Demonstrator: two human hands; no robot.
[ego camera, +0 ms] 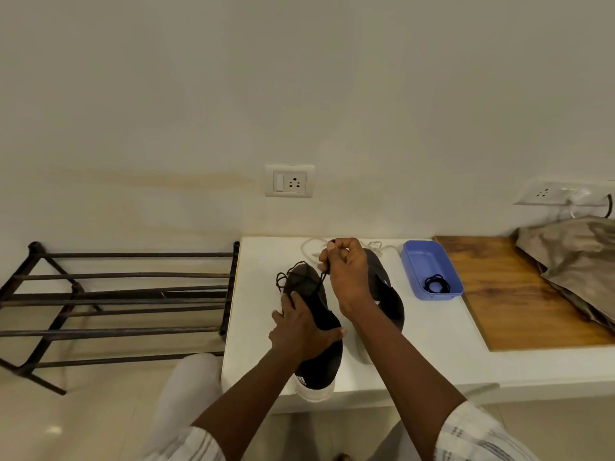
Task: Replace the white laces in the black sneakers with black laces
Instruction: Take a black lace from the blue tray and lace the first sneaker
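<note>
Two black sneakers lie on a white counter [432,354]. The nearer sneaker [319,357] points away from me, its white heel hanging over the counter's front edge. My left hand [301,331] presses down on its middle. My right hand [346,271] is raised above its toe, fingers pinched on a thin black lace [293,272] that loops across the toe end. The second sneaker [387,294] lies to the right, partly hidden behind my right wrist. White laces [311,246] lie loose at the back of the counter.
A blue tray [416,257] to the right holds a coiled black lace [436,283]. Beyond it are a wooden board [519,301] and a crumpled brown bag [579,261]. A dark metal shoe rack [116,304] stands on the floor at left. A wall socket [289,181] is behind.
</note>
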